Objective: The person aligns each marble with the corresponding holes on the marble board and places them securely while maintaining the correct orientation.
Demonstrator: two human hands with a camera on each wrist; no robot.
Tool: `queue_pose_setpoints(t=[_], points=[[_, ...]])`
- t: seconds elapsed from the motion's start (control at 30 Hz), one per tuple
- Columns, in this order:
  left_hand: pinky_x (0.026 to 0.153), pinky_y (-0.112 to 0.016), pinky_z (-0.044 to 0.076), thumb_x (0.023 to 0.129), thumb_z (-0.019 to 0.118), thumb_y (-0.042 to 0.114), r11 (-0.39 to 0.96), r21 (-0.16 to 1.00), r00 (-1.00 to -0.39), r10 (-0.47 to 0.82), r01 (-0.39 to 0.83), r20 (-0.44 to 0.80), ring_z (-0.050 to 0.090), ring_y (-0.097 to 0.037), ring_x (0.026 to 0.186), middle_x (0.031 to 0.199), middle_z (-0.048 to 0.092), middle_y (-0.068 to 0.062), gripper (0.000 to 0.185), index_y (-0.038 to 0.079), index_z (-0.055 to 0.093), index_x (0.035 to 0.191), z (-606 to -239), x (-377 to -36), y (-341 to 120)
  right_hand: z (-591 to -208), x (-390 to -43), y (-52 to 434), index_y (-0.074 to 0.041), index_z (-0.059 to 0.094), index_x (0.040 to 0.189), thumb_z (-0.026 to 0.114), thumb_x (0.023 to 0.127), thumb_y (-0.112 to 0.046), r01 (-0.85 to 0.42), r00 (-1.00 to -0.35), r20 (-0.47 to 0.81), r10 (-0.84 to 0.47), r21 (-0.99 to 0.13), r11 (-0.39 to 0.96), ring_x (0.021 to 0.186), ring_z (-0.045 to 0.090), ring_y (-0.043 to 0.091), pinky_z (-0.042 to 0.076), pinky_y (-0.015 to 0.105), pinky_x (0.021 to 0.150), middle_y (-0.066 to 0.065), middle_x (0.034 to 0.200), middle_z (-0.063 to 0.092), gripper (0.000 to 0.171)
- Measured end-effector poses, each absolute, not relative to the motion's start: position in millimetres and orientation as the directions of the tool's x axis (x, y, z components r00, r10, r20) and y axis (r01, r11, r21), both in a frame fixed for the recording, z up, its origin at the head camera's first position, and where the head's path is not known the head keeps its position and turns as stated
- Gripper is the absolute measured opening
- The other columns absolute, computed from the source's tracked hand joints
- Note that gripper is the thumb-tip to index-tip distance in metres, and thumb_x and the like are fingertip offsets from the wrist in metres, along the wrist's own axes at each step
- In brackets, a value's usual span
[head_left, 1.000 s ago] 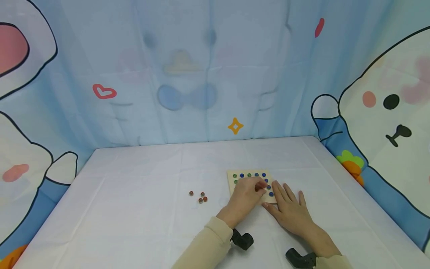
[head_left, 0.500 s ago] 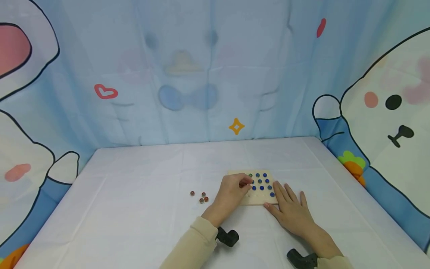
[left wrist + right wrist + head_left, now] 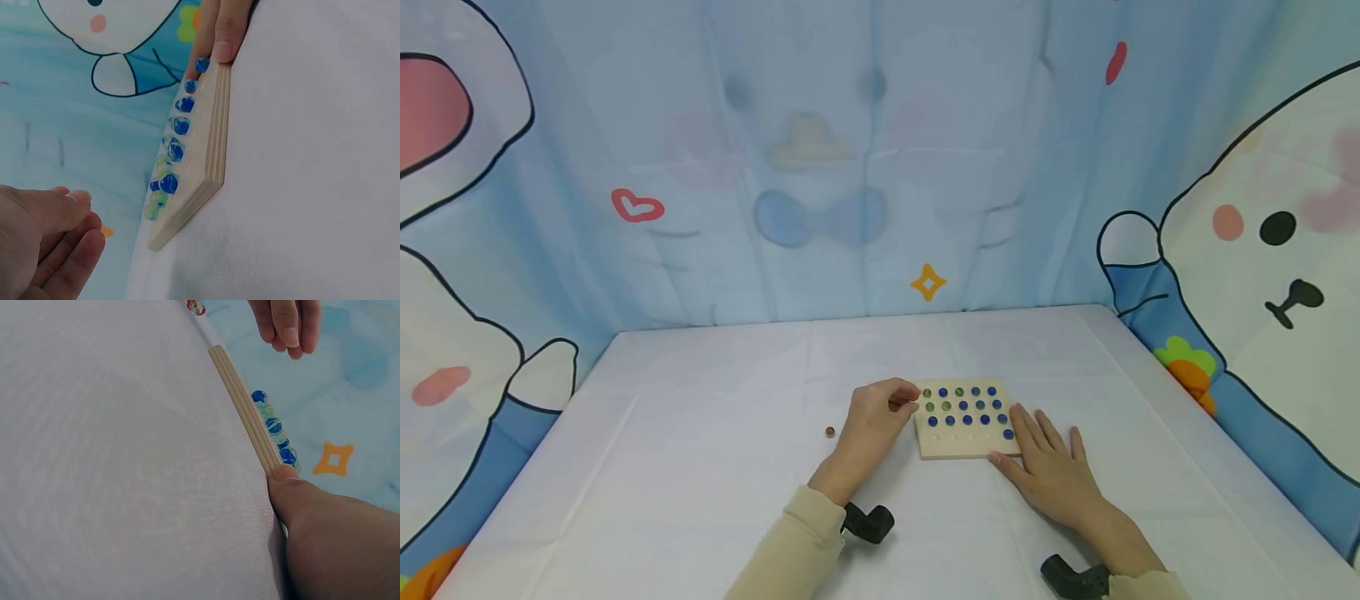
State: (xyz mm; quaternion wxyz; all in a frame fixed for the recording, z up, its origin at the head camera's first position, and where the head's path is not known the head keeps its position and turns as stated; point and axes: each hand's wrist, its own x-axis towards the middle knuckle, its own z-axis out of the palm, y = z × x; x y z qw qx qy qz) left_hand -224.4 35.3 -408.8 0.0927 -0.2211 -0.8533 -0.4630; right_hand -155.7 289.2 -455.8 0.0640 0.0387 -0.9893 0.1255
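Head view: wooden board (image 3: pixel 964 433) near tabletop's front edge, blue and green marbles (image 3: pixel 967 404) seated. Right hand (image 3: pixel 1051 471) flat, fingers relaxed, thumb on board's right corner. Left hand (image 3: pixel 872 417) loosely curled, holding nothing, beside board's left edge.

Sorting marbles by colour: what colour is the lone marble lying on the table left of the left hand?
Reddish-brown marble, clearest in the head view.

A pale square wooden board (image 3: pixel 967 443) at lower centre of the head view carries round glass marbles: blue ones (image 3: pixel 983 406) across most rows, green ones (image 3: pixel 928 394) toward its left. A single small marble (image 3: pixel 830 432), seemingly reddish-brown, lies on the white tablecloth (image 3: pixel 700 433). The light blue backdrop curtain (image 3: pixel 820 167) shows white cartoon rabbits, a red heart and a yellow star.
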Motion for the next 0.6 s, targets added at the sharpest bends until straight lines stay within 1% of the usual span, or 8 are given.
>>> queue_pose_setpoints(t=[0.27,0.33,0.47,0.53,0.57,0.6], points=[[0.076,-0.020,0.057,0.088,0.073,0.005,0.488,0.742,-0.888,0.244,0.460,0.389,0.069,-0.014,0.085,0.095,0.075,-0.004,0.015,0.005,0.073,0.103,-410,-226,12,-458,-157,289,0.003,0.019,0.155,0.046,0.097,-0.061,-0.096,-0.989,0.137,-0.064,-0.241,0.966,0.148,0.014,0.050,-0.001,0.075,0.113,0.026,0.161,0.021,0.091],[0.071,-0.020,0.057,0.088,0.073,0.006,0.484,0.752,-0.894,0.230,0.447,0.384,0.069,-0.014,0.085,0.095,0.075,-0.004,0.015,0.006,0.073,0.103,-410,-226,6,-457,-157,289,0.003,0.019,0.155,0.047,0.096,-0.061,-0.096,-0.988,0.138,-0.063,-0.242,0.965,0.148,0.014,0.050,-0.001,0.075,0.113,0.026,0.161,0.022,0.091],[0.070,-0.020,0.057,0.090,0.072,0.008,0.473,0.779,-0.912,0.198,0.410,0.360,0.069,-0.014,0.086,0.096,0.074,-0.002,0.014,0.009,0.073,0.103,-409,-226,-8,-457,-156,288,0.003,0.019,0.155,0.046,0.096,-0.062,-0.093,-0.989,0.134,-0.062,-0.243,0.966,0.148,0.014,0.049,-0.001,0.074,0.113,0.026,0.161,0.021,0.092],[0.072,-0.021,0.057,0.090,0.072,0.008,0.472,0.789,-0.919,0.181,0.394,0.351,0.068,-0.013,0.086,0.096,0.074,-0.001,0.013,0.011,0.073,0.102,-409,-227,-14,-456,-156,288,0.003,0.019,0.155,0.046,0.096,-0.061,-0.093,-0.989,0.134,-0.061,-0.242,0.966,0.148,0.014,0.049,-0.001,0.074,0.113,0.026,0.160,0.022,0.092],[0.076,-0.022,0.056,0.090,0.072,0.008,0.478,0.783,-0.917,0.176,0.398,0.358,0.068,-0.013,0.086,0.096,0.074,-0.001,0.013,0.011,0.073,0.102,-409,-227,-17,-456,-156,288,0.003,0.019,0.155,0.046,0.096,-0.061,-0.092,-0.989,0.132,-0.061,-0.242,0.966,0.148,0.014,0.049,-0.002,0.074,0.113,0.026,0.161,0.021,0.091],[0.077,-0.023,0.057,0.089,0.072,0.008,0.481,0.783,-0.918,0.169,0.395,0.359,0.068,-0.013,0.086,0.096,0.074,-0.001,0.013,0.011,0.073,0.102,-409,-227,-20,-456,-157,289,0.003,0.019,0.155,0.046,0.096,-0.061,-0.091,-0.989,0.132,-0.060,-0.242,0.966,0.148,0.014,0.049,-0.002,0.074,0.113,0.026,0.161,0.021,0.091]])
